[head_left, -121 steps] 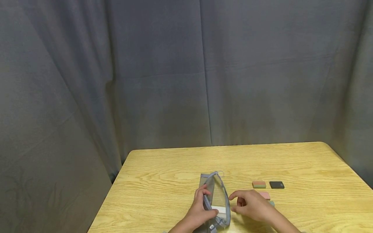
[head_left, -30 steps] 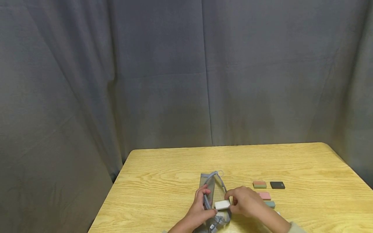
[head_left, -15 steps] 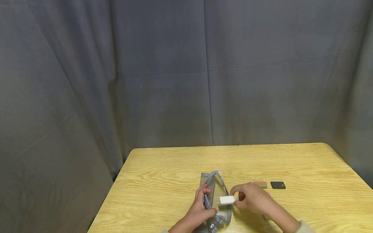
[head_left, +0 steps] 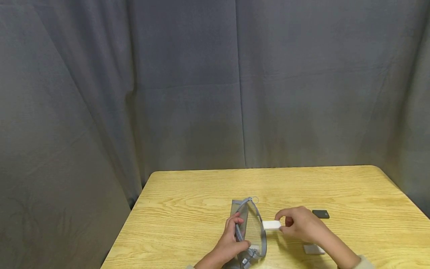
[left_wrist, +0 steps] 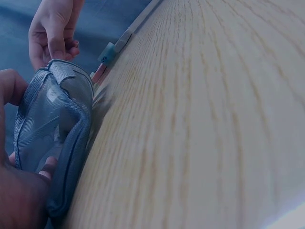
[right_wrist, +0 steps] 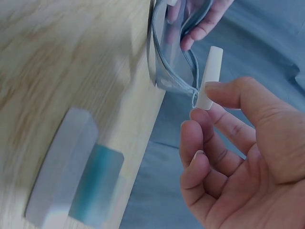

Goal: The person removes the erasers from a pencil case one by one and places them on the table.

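Observation:
A grey-blue mesh zip pouch (head_left: 260,220) lies on the table with its mouth spread. My left hand (head_left: 230,241) grips its left side, with the thumb inside the opening. Something small and white (head_left: 254,248) shows in the pouch's near end. Just right of the pouch, my right hand (head_left: 300,224) pinches a white block, probably an eraser (head_left: 271,225), between thumb and fingers. The right wrist view also shows this white block (right_wrist: 211,78) held beside the zip edge, raised off the table.
A black block (head_left: 320,214) lies right of the right hand. Nearer, a white block (head_left: 314,249) lies partly under the right forearm. The right wrist view shows a teal block (right_wrist: 97,183) beside it. Grey curtains (head_left: 188,93) hang behind the table (head_left: 188,190).
Four seconds ago the right hand held nothing beside the pouch. It then pinched the white block over the mouth and has carried it rightward out of the pouch. The left hand stays put.

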Available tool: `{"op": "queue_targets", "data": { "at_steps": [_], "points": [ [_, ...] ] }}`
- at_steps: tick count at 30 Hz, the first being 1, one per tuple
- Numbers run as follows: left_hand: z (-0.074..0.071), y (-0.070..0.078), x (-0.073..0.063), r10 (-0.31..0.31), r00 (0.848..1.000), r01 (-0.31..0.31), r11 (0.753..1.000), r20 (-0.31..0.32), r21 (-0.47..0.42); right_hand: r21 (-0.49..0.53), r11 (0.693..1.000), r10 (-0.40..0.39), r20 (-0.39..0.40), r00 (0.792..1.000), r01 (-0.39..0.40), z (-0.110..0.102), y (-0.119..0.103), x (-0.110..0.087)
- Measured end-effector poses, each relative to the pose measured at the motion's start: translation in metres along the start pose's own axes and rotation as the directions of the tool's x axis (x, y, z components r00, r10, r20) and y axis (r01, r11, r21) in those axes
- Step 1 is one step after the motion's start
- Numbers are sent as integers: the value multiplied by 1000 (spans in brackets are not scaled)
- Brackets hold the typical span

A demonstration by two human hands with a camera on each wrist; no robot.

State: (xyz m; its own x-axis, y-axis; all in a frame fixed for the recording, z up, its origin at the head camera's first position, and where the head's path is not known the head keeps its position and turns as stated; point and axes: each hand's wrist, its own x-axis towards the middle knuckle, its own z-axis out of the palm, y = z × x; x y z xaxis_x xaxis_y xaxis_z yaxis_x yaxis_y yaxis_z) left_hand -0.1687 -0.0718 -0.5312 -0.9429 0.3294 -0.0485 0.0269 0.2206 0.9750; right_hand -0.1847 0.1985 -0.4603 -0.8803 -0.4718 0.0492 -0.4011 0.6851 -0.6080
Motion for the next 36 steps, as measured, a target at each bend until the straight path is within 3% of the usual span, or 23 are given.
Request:
{"op": "queue_targets", "data": {
  "at_steps": [11, 29, 36],
  "points": [
    [-1, 0, 0, -9, 1000, 9, 1000, -9, 24, -16, 1000, -10, -27, 1000, 10, -12, 10, -7],
    [-1, 1, -1, -2, 1000, 2, 1000, 6, 9, -15, 998, 56, -70, 996, -58, -29, 29, -23],
    [-1, 0, -1, -7, 1000, 7, 1000, 15, 2, -52, 997, 46, -107, 993, -52, -34, 35, -29]
  ]
}}
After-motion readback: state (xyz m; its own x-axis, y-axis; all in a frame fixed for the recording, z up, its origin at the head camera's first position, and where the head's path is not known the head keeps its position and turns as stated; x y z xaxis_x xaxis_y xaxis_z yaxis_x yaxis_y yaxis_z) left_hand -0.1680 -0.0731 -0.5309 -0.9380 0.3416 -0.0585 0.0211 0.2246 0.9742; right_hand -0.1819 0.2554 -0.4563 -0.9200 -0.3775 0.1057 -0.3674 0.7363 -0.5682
